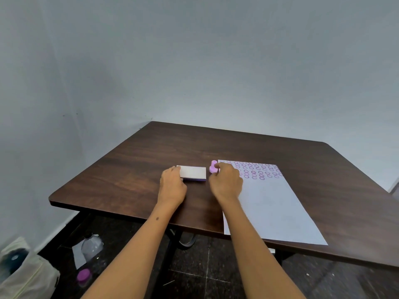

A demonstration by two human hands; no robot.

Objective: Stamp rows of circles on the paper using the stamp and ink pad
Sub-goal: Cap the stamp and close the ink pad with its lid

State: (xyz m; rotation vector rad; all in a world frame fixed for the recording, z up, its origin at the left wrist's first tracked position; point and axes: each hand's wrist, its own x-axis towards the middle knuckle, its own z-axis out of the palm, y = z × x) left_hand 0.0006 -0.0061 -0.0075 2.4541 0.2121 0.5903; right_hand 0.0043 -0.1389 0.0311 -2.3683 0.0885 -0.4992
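A white sheet of paper (pixel 272 203) lies on the right half of the dark wooden table (pixel 129 169), with several rows of purple circles (pixel 257 171) stamped along its far end. A small pink stamp (pixel 213 166) stands just off the paper's far left corner. My right hand (pixel 226 182) has its fingertips on the stamp. Left of it sits the ink pad (pixel 193 172), a closed flat case with a pale lid. My left hand (pixel 172 184) rests against the pad's left end, fingers on its edge.
The table's near edge runs under my forearms. On the dark tiled floor to the left lie a clear plastic bottle (pixel 92 247), a purple cap (pixel 83 275) and a pale bag (pixel 23 275). A grey wall stands behind the table.
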